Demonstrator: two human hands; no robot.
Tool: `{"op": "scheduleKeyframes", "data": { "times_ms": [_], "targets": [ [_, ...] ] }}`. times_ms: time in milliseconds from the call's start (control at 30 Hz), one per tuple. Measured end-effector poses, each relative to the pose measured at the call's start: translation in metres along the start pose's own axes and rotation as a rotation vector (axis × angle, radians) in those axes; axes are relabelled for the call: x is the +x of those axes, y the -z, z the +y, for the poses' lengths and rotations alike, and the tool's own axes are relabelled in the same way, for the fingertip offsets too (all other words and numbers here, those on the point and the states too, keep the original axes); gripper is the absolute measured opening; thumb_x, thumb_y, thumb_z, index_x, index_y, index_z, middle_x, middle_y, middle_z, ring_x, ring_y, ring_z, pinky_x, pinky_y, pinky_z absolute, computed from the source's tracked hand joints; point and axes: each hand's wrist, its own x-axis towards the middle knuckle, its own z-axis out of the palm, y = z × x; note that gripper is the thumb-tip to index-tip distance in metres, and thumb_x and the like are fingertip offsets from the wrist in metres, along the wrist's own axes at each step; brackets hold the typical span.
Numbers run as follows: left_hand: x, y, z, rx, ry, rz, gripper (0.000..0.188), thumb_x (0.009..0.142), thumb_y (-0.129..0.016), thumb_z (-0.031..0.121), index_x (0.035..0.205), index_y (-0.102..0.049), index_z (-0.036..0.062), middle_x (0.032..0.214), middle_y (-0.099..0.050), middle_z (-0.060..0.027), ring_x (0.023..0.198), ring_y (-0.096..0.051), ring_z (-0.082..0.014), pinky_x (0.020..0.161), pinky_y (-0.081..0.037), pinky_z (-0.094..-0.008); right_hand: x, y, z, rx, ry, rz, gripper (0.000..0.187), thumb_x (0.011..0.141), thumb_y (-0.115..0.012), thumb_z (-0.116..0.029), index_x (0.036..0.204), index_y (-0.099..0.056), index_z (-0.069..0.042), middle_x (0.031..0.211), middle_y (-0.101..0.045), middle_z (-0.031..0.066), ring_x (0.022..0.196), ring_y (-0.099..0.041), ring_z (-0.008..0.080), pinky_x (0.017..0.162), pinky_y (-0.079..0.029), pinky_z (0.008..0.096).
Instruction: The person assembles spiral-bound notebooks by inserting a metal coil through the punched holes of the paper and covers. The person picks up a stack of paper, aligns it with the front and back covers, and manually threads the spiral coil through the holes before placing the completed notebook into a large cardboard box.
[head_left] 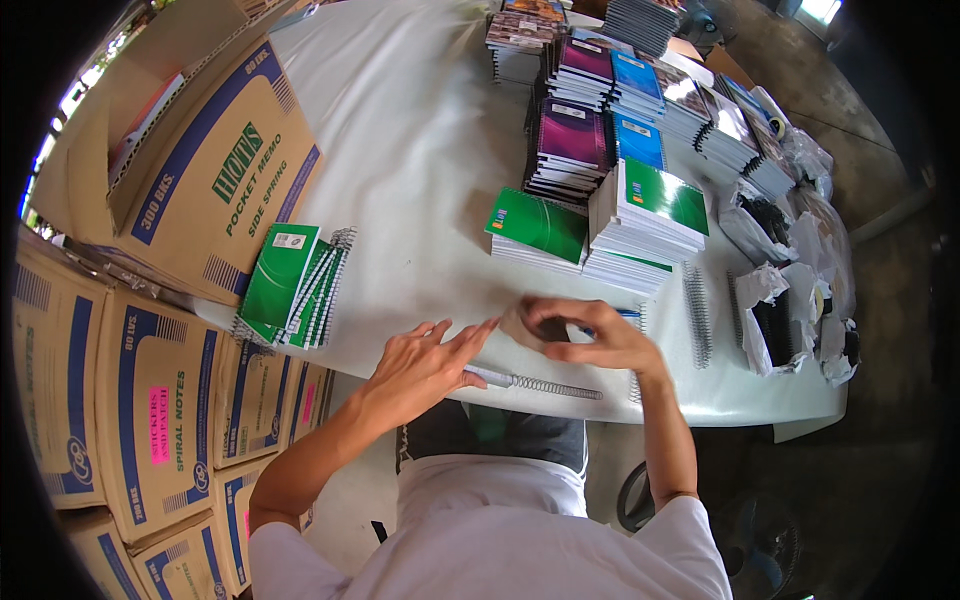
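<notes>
Table (390, 200) — boxes (215, 165) left, bags (795, 283) on its right.
Notebooks (280, 280) lie beside the boxes, stacks (570, 135) stand farther back, right of middle — a coil (560, 387) lies at the near edge.

Have one slim grey wire coil (556, 387), straight, running crosswise along near edge of white table (410, 160); looks smooth, paler at left end.

Left forearm (322, 448) slanted up and inward, wrist over near edge of surface (400, 200). Left hand (420, 362) was just inside that edge, back upward, fingers extended toward right hand (598, 335), thumb apart below. Right forearm (670, 430) rose steeply across same edge; hand bent leftward, fingers and thumb curved, fingertips blurred, grip unclear.
</notes>
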Motion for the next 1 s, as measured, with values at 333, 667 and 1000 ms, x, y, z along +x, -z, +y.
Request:
{"op": "scheduleKeyframes", "data": {
  "times_ms": [333,667,1000],
  "targets": [
    [0.008,0.001,0.000,-0.020,0.110,-0.101,0.094,0.083,-0.073,0.044,0.157,-0.023,0.0161,0.101,-0.069,-0.0171,0.083,-0.070,-0.0354,0.063,-0.055,-0.0435,-0.001,-0.005,0.005,0.442,0.009,-0.213,0.045,0.081,-0.073,-0.020,0.123,-0.069,-0.004,0.130,-0.065,0.0116,0.122,-0.059,0.0291,0.110,-0.041,0.0411],
    [0.014,0.009,-0.001,-0.162,0.156,-0.108,0.098,0.083,-0.072,0.048,0.158,-0.019,0.0162,0.096,-0.070,-0.0150,0.075,-0.069,-0.0364,0.059,-0.053,-0.0444,0.003,-0.011,0.026,0.705,0.205,-0.207,0.045,0.082,-0.074,-0.019,0.124,-0.069,-0.003,0.140,-0.057,0.0216,0.131,-0.054,0.0327,0.112,-0.037,0.0430],
    [0.005,0.007,-0.011,-0.153,0.231,-0.080,0.092,0.079,-0.075,0.048,0.156,-0.030,0.0232,0.117,-0.069,-0.0134,0.082,-0.070,-0.0362,0.068,-0.057,-0.0441,0.018,-0.013,0.008,0.460,0.075,-0.199,0.043,0.080,-0.076,-0.017,0.119,-0.071,-0.001,0.136,-0.060,0.0216,0.128,-0.056,0.0324,0.108,-0.040,0.0397]
  ]
}}
